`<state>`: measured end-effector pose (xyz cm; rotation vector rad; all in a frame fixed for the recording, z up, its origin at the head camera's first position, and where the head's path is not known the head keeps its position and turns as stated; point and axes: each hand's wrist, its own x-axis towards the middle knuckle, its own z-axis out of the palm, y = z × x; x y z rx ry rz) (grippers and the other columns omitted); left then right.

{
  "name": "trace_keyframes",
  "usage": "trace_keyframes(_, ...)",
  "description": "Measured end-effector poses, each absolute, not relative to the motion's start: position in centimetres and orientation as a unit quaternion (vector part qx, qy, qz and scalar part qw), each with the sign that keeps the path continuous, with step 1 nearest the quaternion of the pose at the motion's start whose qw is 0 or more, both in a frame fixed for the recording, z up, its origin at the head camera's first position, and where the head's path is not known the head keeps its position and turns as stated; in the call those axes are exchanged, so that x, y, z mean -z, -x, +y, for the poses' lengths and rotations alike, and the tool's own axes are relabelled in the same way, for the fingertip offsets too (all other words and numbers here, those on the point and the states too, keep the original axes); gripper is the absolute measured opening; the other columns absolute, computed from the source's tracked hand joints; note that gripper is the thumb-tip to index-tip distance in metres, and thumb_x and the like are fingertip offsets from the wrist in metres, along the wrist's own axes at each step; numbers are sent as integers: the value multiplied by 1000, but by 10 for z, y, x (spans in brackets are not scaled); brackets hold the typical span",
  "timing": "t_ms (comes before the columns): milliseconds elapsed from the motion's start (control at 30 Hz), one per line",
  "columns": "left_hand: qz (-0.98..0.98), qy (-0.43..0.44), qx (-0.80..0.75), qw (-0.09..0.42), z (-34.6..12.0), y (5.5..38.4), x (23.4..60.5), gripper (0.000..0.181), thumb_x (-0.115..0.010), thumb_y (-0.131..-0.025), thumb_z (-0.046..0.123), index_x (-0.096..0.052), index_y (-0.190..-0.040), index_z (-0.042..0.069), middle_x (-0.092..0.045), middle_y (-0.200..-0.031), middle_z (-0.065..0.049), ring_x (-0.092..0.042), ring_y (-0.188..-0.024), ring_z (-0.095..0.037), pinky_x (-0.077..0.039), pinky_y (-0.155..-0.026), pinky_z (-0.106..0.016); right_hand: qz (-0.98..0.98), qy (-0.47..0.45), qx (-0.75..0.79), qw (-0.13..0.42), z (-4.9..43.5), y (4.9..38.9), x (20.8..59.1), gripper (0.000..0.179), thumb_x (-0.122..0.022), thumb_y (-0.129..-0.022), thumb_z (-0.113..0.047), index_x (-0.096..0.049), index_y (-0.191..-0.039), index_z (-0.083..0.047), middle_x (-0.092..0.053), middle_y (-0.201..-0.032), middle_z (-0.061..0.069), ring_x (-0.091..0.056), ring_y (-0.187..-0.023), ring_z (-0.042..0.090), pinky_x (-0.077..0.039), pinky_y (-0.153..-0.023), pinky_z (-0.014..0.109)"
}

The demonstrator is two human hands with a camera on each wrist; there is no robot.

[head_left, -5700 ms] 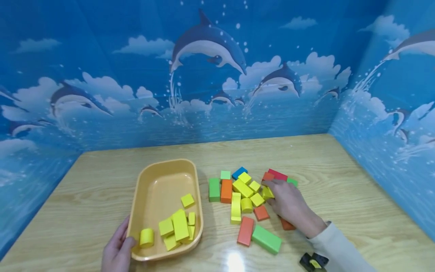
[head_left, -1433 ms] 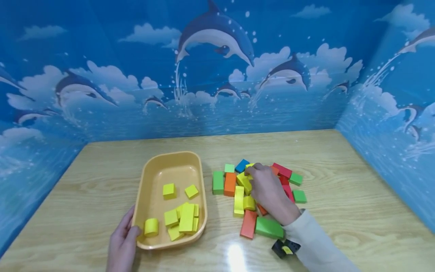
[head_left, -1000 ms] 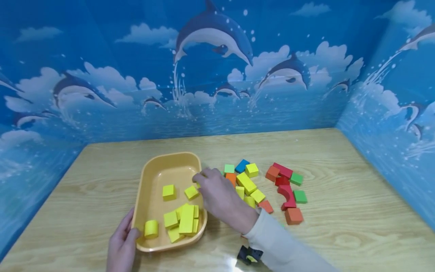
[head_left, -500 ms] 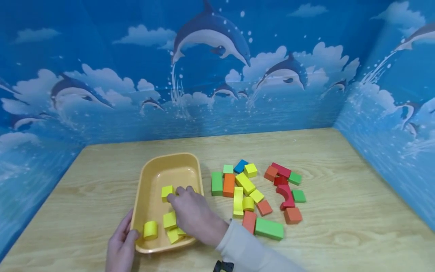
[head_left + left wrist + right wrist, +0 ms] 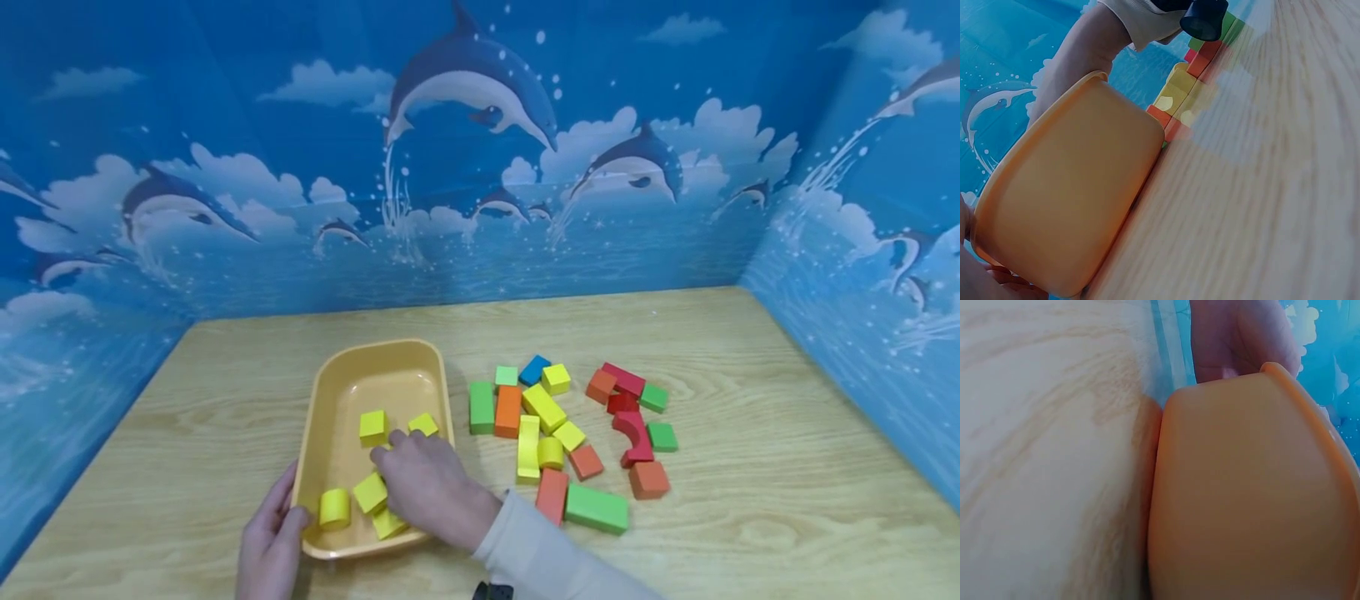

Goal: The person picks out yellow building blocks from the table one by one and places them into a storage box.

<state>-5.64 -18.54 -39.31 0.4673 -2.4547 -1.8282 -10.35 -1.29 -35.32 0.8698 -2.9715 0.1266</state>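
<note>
A tan plastic basin (image 5: 318,425) stands on the table at left of centre in the head view. My left hand (image 5: 272,533) grips its near left side, thumb over the rim, fingers along the outer wall. My right hand (image 5: 431,487) reaches down inside the basin, over the yellow blocks on its right side. I cannot tell whether its fingers pinch one, as the back of the hand hides them. Around it lie a yellow cube (image 5: 372,427), a yellow cylinder (image 5: 334,508), a tilted yellow block (image 5: 371,492) and other yellow blocks. Both wrist views mostly show the basin's outer wall (image 5: 1079,187).
Right of the basin lie loose blocks, among them a yellow arch block (image 5: 528,450), a long green block (image 5: 597,507), a blue block (image 5: 536,369) and a red arch (image 5: 634,437). A dolphin-printed blue backdrop (image 5: 450,250) borders the wooden table (image 5: 787,500).
My right hand has travelled left from the block pile into the basin and lower among its blocks. One yellow block there has turned slightly. My left hand has kept its grip.
</note>
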Motion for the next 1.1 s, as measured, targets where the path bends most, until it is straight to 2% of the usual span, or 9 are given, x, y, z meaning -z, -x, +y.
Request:
trace_keyframes(200, -785, -144, 601, 31, -186, 55, 395, 65, -40, -84, -8, -31, -148, -1, -42, -141, -24, -43, -93, 24, -39, -79, 1, -956, -288, -65, 9, -9, 107, 350, 37, -73, -77, -11, -70, -113, -19, -64, -94, -1, -55, -73, 13, -46, -56, 21)
trace_keyframes(367, -785, -142, 602, 41, -184, 54, 396, 64, -40, -83, -9, -33, -147, -3, -43, -139, -26, -45, -91, 23, -40, -78, 0, -936, -329, -103, 73, 16, 118, 344, 34, -65, -83, -4, -69, -116, -13, -67, -110, 4, -59, -92, 17, -52, -77, 22)
trace_keyframes(533, -796, -144, 586, 41, -185, 54, 395, 63, -41, -84, -6, -35, -147, 0, -46, -138, -24, -45, -91, 24, -40, -77, 0, -924, -334, -137, 126, 56, 135, 336, 33, -60, -84, 4, -69, -113, -8, -67, -110, 7, -59, -102, 19, -52, -89, 26)
trace_keyframes(633, -799, -137, 584, 42, -186, 55, 394, 63, -41, -84, -6, -35, -147, 0, -46, -138, -23, -44, -94, 24, -37, -80, 1, -928, -316, -144, 137, 83, 148, 334, 32, -58, -86, 5, -68, -113, -6, -67, -110, 8, -59, -103, 22, -53, -89, 30)
trace_keyframes(800, -795, -130, 590, 51, -187, 54, 395, 63, -41, -83, -8, -36, -146, -2, -46, -138, -24, -45, -95, 23, -37, -81, 1, -942, -282, -133, 126, 119, 162, 334, 31, -57, -85, 8, -68, -112, -4, -66, -108, 10, -60, -96, 25, -56, -81, 31)
trace_keyframes(933, -799, -138, 583, 39, -187, 55, 394, 63, -42, -85, -5, -35, -147, 2, -46, -140, -21, -43, -95, 25, -36, -84, 1, -952, -262, -112, 108, 141, 167, 335, 33, -57, -84, 11, -67, -113, -2, -65, -108, 13, -60, -95, 29, -57, -77, 34)
trace_keyframes(1100, -801, -148, 580, 18, -187, 55, 392, 64, -42, -87, -3, -32, -149, 5, -43, -143, -18, -42, -95, 25, -36, -84, 0, -967, -227, -99, 63, 160, 171, 342, 36, -56, -84, 12, -66, -116, 0, -65, -110, 15, -59, -96, 32, -56, -79, 38)
